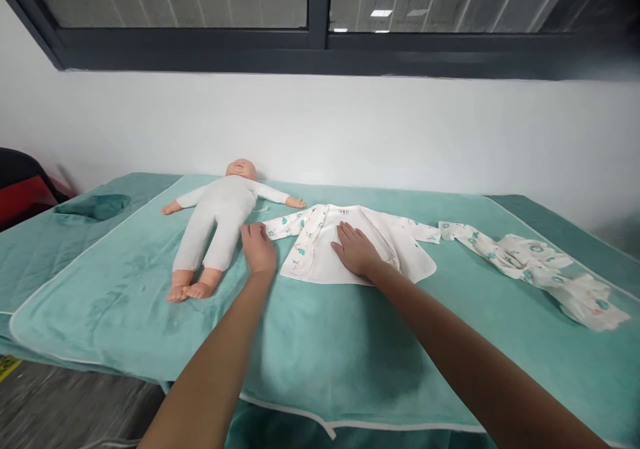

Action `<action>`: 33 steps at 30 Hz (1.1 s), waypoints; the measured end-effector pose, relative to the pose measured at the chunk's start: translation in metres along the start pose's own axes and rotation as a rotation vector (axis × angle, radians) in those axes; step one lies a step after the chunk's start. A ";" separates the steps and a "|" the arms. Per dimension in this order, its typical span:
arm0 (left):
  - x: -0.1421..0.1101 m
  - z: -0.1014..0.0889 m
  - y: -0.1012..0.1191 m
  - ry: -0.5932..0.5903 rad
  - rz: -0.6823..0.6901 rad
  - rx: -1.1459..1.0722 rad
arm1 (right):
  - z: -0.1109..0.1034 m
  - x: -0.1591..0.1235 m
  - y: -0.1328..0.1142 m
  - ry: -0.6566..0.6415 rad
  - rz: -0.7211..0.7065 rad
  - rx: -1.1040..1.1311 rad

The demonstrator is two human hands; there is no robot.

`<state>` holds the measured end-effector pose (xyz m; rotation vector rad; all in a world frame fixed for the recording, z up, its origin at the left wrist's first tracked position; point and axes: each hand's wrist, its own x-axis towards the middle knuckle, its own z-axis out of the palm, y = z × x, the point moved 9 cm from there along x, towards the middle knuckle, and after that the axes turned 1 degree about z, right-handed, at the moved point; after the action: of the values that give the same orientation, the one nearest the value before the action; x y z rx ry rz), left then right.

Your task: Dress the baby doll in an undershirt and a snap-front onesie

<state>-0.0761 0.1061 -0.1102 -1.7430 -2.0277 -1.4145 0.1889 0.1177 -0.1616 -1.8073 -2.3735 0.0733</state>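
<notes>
A white baby shirt [325,262] with a printed front edge and printed sleeves lies spread open on the teal cover. My left hand [259,246] is at the cuff of its left sleeve, fingers bent and closed on the cloth; the fingertips are partly hidden. Flat on the inside of the shirt's back, just below the neck label, rests my right hand [356,250] with its fingers stretched out. Left of the shirt, a baby doll [220,202] in a white bodysuit lies on its back, arms spread, one leg close to my left hand.
A second printed baby garment [530,262] lies crumpled at the right, touching the shirt's right cuff. The teal cover [115,302] has a white-edged sheet over it. Behind are a white wall [320,129] and a dark window frame [200,52]. A red and black object [25,196] stands far left.
</notes>
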 end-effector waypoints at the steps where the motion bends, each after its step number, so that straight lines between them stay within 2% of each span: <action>1: 0.005 0.001 -0.003 0.029 -0.005 -0.019 | 0.000 0.006 -0.004 0.004 -0.012 0.008; 8: 0.031 0.019 -0.014 0.112 -0.002 -0.116 | -0.004 0.025 -0.023 0.024 -0.123 0.065; 14: 0.035 0.021 -0.012 0.130 0.014 -0.133 | -0.012 0.025 -0.033 0.036 -0.207 0.101; 18: 0.035 0.018 -0.009 0.140 0.032 -0.125 | -0.018 0.011 -0.049 0.057 -0.267 0.130; 26: 0.037 0.017 -0.005 0.120 0.081 -0.112 | -0.028 -0.028 -0.107 0.131 -0.401 0.229; 30: 0.037 0.018 -0.008 0.098 0.078 -0.088 | -0.032 -0.039 -0.115 0.103 -0.431 0.273; 33: 0.037 0.021 -0.012 0.079 0.054 -0.062 | -0.036 -0.049 -0.104 0.055 -0.414 0.361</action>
<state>-0.0884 0.1486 -0.1059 -1.7233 -1.9017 -1.5202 0.1078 0.0404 -0.1172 -1.1272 -2.4466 0.3684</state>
